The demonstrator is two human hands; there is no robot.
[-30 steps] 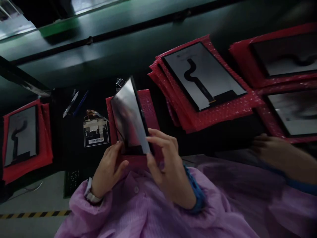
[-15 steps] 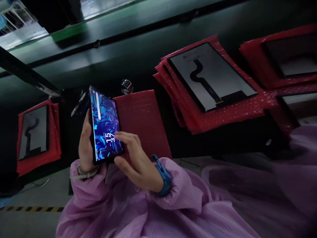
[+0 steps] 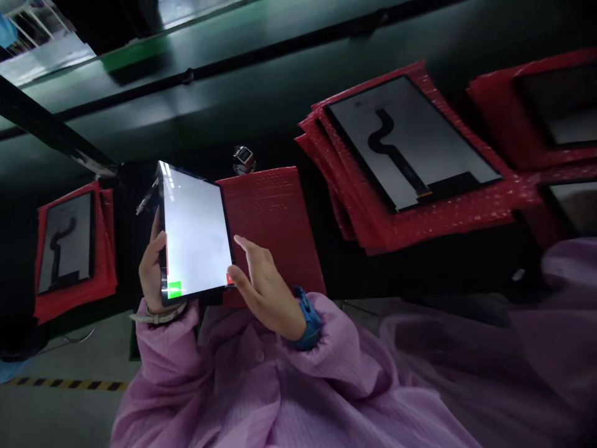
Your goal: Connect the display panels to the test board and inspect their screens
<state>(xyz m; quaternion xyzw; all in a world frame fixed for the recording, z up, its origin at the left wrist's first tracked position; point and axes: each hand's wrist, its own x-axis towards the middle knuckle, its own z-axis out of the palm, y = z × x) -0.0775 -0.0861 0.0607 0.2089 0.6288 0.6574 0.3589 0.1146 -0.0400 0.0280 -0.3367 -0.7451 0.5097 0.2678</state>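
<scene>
A tablet [image 3: 196, 230] is held tilted over the dark bench, its screen lit mostly white with a green square in one corner and small red marks at the edges. My left hand [image 3: 152, 267] is closed round its left edge, thumb at the front rim and most fingers hidden behind. At the tablet's right edge, my right hand [image 3: 268, 289] has thumb and forefinger apart; the thumb is by the lower right corner, by a red mark. Whether that thumb touches the glass I cannot tell. Under and beside the tablet lies a red bubble-wrap pouch [image 3: 275, 230].
A stack of red bubble pouches [image 3: 354, 231] carries a display panel [image 3: 368, 130] with a black ribbon cable. Another panel [image 3: 69, 239] rests on pouches at left. Behind the tablet stand a shiny metal roll [image 3: 243, 158] and a pen [image 3: 147, 200]. A neighbour's purple sleeve [image 3: 571, 267] shows at right.
The tablet's screen has gone from a blue swirling lock screen with a clock to plain white with coloured marks. My right hand's fingers have come off the screen toward its right edge.
</scene>
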